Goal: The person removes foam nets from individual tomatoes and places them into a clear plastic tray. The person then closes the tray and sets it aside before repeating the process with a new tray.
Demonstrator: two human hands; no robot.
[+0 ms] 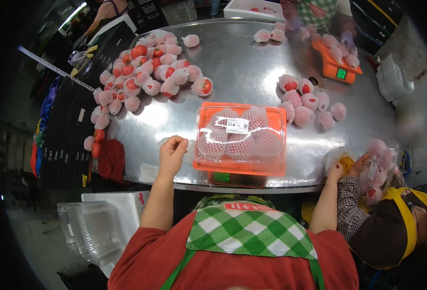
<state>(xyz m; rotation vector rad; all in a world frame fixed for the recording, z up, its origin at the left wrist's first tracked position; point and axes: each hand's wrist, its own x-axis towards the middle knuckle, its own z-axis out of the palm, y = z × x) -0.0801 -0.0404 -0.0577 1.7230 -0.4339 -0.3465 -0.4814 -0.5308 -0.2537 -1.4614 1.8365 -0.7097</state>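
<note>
In front of me a clear plastic clamshell box [240, 140] of several tomatoes in pink foam nets rests on an orange weighing scale [279, 166], lid down, with a white label on top. My left hand [172, 153] hovers just left of the box, fingers curled against the thumb, nothing visible in them. At the table's right front edge, my right hand [336, 172] has its fingers bent together beside a heap of yellow rubber bands [347, 162] in clear plastic. What its fingertips hold, if anything, is hidden.
A pile of netted tomatoes [148, 65] covers the table's far left; a smaller group [310, 104] lies right of the scale. At right, a co-worker holds a clear pack of netted tomatoes [378, 166]. Another works at a second orange scale [337, 63]. Stacked clear trays [90, 232] stand lower left.
</note>
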